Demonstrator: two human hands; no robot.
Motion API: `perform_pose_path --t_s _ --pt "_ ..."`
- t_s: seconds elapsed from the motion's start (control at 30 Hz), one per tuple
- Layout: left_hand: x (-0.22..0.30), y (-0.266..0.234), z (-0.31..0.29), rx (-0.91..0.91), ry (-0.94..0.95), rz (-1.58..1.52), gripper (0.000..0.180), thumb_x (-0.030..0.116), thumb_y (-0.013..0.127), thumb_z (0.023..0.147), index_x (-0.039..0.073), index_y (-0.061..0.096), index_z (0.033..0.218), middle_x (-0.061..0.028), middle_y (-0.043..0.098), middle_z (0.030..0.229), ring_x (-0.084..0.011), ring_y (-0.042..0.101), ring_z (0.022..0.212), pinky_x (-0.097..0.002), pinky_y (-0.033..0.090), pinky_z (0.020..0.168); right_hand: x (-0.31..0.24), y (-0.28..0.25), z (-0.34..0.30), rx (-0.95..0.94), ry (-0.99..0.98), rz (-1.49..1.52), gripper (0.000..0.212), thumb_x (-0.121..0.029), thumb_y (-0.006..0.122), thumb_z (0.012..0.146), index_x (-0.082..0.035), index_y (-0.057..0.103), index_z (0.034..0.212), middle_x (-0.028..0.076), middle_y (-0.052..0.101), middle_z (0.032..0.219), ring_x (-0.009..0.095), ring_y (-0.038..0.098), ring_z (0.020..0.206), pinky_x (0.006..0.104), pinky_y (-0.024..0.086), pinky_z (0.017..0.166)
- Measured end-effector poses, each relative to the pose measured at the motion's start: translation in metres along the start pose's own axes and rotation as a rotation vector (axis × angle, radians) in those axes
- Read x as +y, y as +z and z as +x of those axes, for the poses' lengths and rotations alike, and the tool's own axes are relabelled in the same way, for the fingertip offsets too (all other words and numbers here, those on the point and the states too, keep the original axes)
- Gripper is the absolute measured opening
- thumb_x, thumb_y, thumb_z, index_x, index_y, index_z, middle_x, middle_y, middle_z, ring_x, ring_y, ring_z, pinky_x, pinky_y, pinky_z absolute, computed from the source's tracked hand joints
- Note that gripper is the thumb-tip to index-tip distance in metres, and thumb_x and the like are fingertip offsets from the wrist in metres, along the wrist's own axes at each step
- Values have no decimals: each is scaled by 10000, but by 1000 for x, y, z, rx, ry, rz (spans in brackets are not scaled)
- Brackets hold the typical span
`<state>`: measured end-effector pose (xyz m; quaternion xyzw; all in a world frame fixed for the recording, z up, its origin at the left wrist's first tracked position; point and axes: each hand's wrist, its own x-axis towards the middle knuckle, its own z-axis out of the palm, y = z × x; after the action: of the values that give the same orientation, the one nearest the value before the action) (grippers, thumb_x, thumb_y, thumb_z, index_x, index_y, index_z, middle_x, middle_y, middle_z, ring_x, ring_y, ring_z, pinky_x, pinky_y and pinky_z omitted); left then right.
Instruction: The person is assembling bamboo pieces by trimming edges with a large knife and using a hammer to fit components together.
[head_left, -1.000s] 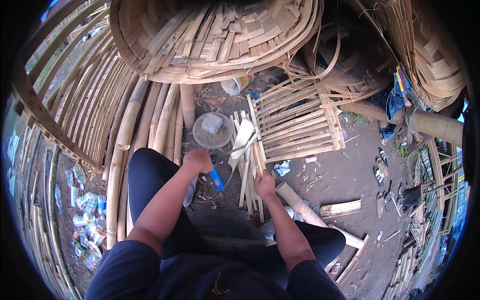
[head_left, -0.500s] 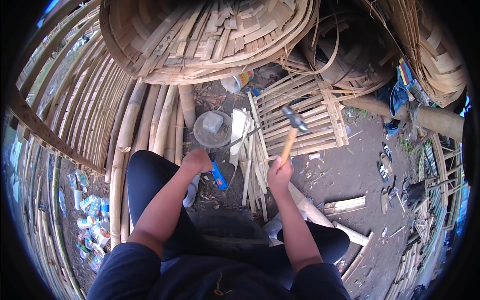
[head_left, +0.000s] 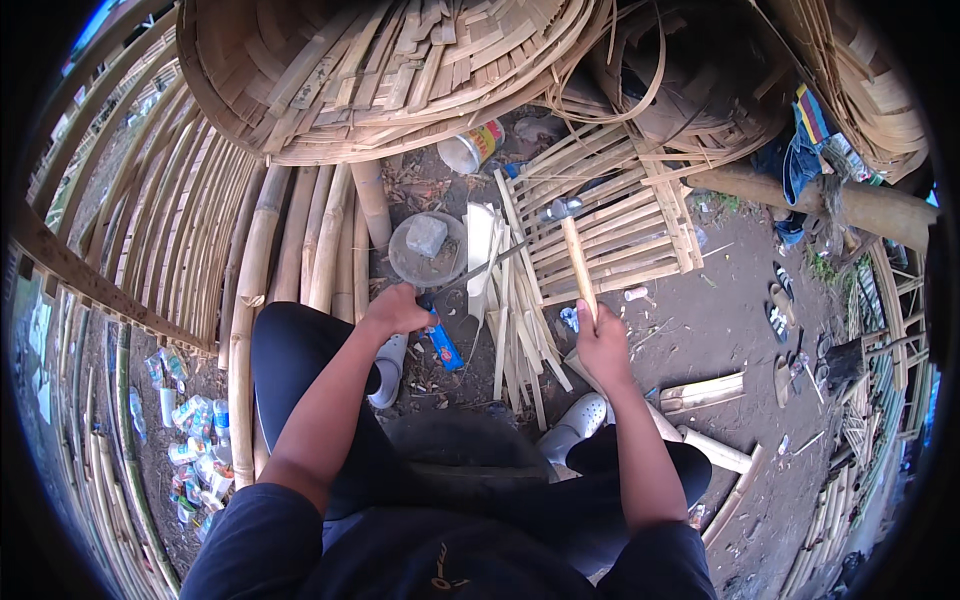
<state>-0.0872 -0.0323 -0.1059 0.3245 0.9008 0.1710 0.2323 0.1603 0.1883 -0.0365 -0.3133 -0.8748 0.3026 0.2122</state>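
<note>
A: Head view. Ground and surroundings?

B: Bare brown earth [head_left: 685, 335], scattered with chips. A big woven basket [head_left: 400, 90] fills the far edge. Bamboo poles [head_left: 320, 250] lie left, plastic bottles [head_left: 200, 440] beyond them. Slatted panel [head_left: 620, 236] right of centre; sandals [head_left: 777, 322] toward the earth's right edge. Round dish [head_left: 400, 260] near the poles, 1 grey stone [head_left: 427, 235] in it.

A: Changes against 0.5 s ago?

B: Hammer [head_left: 577, 258] then leaned with its head right of the fist; now the head is left of it. More of the pale shoes [head_left: 575, 425] shows.

A: Hammer's look and place?

B: Pale wooden handle, dark metal head, raised at a tilt; head seen against the panel, near its left edge. Right hand [head_left: 605, 347] wrapped round the handle's lower end.

A: Left hand [head_left: 400, 310]?

B: Fist closed; a thin dark blade [head_left: 480, 269] runs out toward the panel's left edge, its grip hidden. Blue pack [head_left: 445, 347] just beside the fist. Split strips [head_left: 520, 340] lie between the 2 hands.
</note>
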Motion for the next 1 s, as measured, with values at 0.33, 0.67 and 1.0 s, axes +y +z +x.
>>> perform_pose_path --t_s 0.33,0.67,1.0 --pt "20 -17 -6 5 -32 330 422 365 713 634 90 717 954 -182 673 992 -315 646 972 -409 523 861 36 22 -29 -63 146 2 430 -324 514 954 60 566 767 287 563 639 461 582 625 500 441 586" --pt "12 -12 5 17 -78 277 361 181 605 653 31 699 968 -195 658 1064 -333 624 1033 -414 499 916 45 53 -40 -168 111 15 394 -288 517 949 72 554 794 310 573 687 487 583 680 518 458 625" --pt "14 -11 5 -1 -92 280 367 186 615 646 13 689 960 -220 653 1060 -330 627 1034 -424 497 917 47 63 -41 -183 95 -6 378 -288 524 944 63 549 805 310 580 692 486 594 693 518 477 624"
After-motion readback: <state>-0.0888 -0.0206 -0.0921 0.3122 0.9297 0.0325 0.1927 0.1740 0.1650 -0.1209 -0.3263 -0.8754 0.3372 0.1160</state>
